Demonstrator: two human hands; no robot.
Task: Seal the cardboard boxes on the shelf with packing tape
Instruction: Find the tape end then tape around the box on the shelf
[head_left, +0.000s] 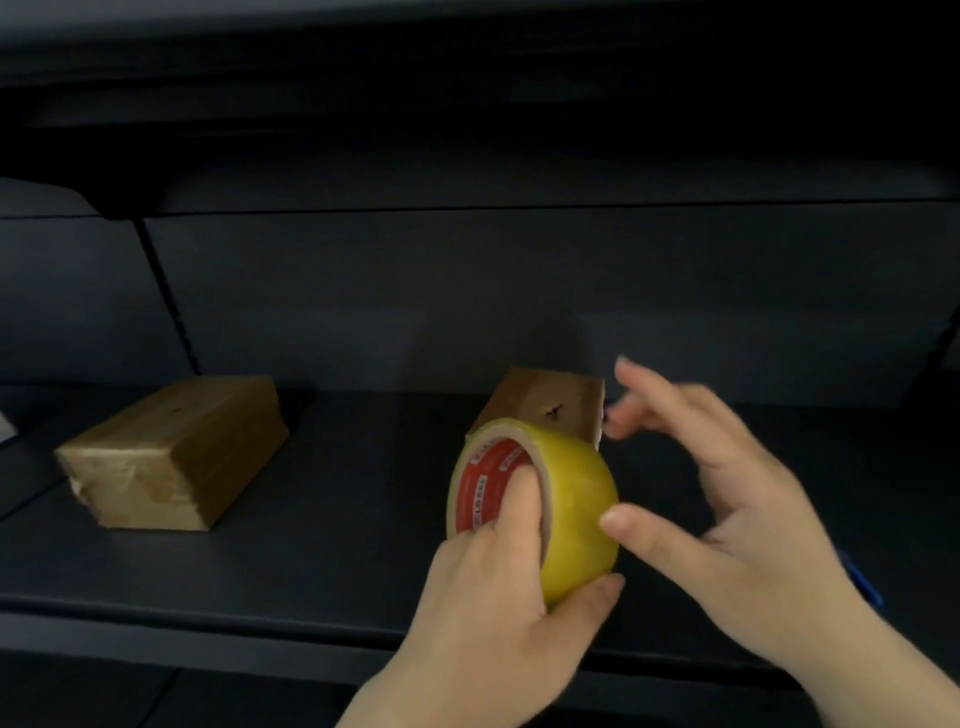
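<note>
Left hand (498, 587) grips the tape roll (540, 512), a finger through its core; my right hand (727, 499) is spread, thumb touching the roll. Just behind the roll sits one box (550, 402), another (176, 449) far left. I see no strip pulled yet, so I judge sealing not begun here.

Dim overall; upper part of view near black. Light from front, catching yellow tape roll (563, 512) and both boxes. Faint shadow on back panel behind right box (545, 402). Motion blur on right hand (727, 499) fingers. Shelf (260, 571) front edge bowed by wide lens.
</note>
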